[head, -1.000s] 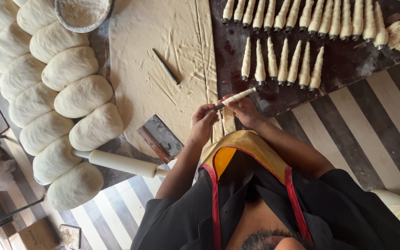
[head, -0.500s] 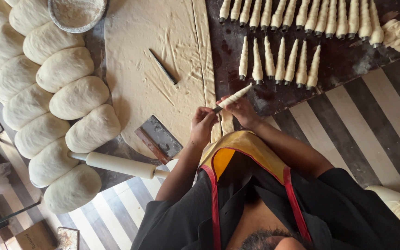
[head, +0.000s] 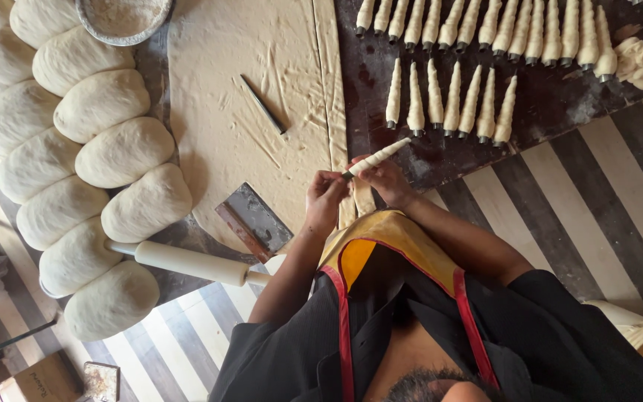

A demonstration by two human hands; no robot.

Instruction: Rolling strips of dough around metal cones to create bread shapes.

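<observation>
The dough cone (head: pixel 376 158) has tipped flatter since a moment ago; left hand (head: pixel 324 195) pinches its base, right hand (head: pixel 385 179) wraps its middle. Beyond lie finished cones (head: pixel 452 100); squeezing harder could unravel the strip

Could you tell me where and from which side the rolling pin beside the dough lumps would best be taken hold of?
Probably by the narrow handle at the end of the rolling pin nearest the person. That end juts free over the table edge, whereas the far end lies against the dough lumps. Coming from the person's side, fingers could wrap right round the slim handle.
</observation>
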